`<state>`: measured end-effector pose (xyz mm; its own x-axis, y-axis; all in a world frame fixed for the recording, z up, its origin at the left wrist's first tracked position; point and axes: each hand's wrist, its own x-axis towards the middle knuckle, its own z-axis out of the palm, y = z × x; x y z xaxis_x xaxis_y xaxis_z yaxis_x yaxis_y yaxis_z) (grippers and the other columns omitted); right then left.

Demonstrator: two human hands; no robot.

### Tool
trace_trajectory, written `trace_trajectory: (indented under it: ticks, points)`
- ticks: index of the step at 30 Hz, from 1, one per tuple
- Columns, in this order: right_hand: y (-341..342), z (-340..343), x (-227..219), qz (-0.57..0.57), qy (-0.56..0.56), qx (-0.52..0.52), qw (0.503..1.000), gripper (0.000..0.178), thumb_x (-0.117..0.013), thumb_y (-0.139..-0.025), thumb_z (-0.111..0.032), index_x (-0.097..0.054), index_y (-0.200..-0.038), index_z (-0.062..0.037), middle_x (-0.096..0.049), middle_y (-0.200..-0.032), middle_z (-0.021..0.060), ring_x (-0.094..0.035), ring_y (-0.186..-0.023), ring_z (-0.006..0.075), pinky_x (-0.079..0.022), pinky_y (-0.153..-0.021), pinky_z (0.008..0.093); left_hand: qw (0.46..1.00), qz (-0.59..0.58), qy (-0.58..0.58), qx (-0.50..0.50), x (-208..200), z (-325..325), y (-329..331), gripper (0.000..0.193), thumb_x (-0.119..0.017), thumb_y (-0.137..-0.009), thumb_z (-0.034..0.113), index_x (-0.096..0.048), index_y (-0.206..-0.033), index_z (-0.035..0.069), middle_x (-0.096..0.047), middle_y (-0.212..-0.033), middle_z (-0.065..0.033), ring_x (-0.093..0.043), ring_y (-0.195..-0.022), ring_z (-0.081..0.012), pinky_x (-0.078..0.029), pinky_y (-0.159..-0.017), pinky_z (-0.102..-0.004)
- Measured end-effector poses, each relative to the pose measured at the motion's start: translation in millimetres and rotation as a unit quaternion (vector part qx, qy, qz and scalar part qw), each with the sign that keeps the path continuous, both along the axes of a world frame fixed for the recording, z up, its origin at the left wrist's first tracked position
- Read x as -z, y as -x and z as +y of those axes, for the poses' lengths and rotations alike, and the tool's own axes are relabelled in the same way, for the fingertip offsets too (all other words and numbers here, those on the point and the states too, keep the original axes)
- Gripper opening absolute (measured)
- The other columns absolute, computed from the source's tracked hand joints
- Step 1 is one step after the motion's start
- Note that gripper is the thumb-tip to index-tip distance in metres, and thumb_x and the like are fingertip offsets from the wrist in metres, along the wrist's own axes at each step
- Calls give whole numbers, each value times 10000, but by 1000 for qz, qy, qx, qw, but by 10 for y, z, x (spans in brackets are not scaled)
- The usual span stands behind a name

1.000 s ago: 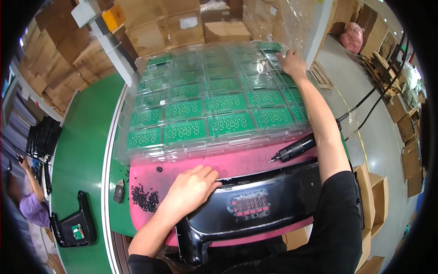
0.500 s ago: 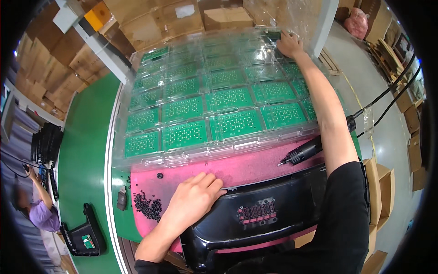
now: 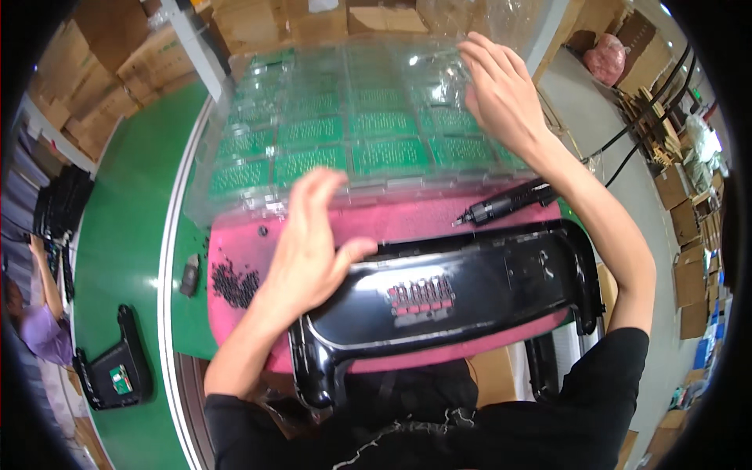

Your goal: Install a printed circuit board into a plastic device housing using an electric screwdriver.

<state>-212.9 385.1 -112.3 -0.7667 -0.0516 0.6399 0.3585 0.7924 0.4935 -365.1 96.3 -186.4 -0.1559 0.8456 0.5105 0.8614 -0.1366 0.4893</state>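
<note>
My left hand point(image 3: 304, 258) hovers over the left end of a black plastic housing point(image 3: 368, 313), its fingers raised and thumb spread. Whether the thumb touches the housing's far edge I cannot tell. Over the far right of the stacked clear plastic trays point(image 3: 262, 210), my right hand point(image 3: 505, 98) has its fingers stretched out, and nothing shows in it. Rows of green circuit boards point(image 3: 388, 157) fill the trays. The housing lies on a pink mat point(image 3: 352, 215), with a group of slots in its middle. Behind it rests a black power screwdriver point(image 3: 501, 205).
A pile of small black screws point(image 3: 235, 286) lies left of my left hand. On the green bench point(image 3: 125, 211) is another black housing point(image 3: 141, 376) with a small green board. A person in a purple sleeve point(image 3: 47, 335) works at far left. Cardboard boxes point(image 3: 689, 270) stand at right.
My left hand has lifted from the housing's edge and its fingers have spread. My right hand has come off the trays' far right corner with fingers straightened. The whole view has shifted.
</note>
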Motion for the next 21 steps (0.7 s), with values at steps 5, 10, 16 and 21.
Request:
trace_trajectory:
  ticks: [5,10,16,21]
  points:
    - [-520,-1371,-57,-126,123,-89,980,487,-637,-691,25,-569,-1174,23,-556,-1286,90,-474,-1297,262,-351,-1056,429,996,-49,-73,5,-14,35,-128,819,-731,-805,73,-237,-1452,-15,-416,-1355,-270,-514,-1182,-402,-465,-988,-435]
    - [-697,-1722,-51,-106,151,-142,973,421,-668,-675,32,-603,-1088,-16,-593,-1249,91,-530,-1234,281,-388,-1012,435,973,-152,18,172,-41,-68,-231,603,-584,-894,0,-350,-1449,38,-674,-1124,-176,-684,-958,-236,-517,-866,-338]
    - [-858,-1642,70,-21,260,-137,956,312,-730,-729,73,-637,-1021,20,-666,-920,139,-644,-798,271,-526,-672,308,918,-253,101,288,1,-115,-205,588,-591,-905,71,-357,-1439,-5,-684,-1060,-144,-656,-860,-156,-518,-799,-303]
    - [-956,-1760,333,62,420,-155,892,178,-658,-812,61,-625,-986,48,-649,-832,88,-628,-740,151,-493,-653,249,929,-240,105,262,26,-156,-155,556,-665,-868,94,-467,-1381,12,-636,-1184,-142,-652,-888,-135,-526,-751,-271]
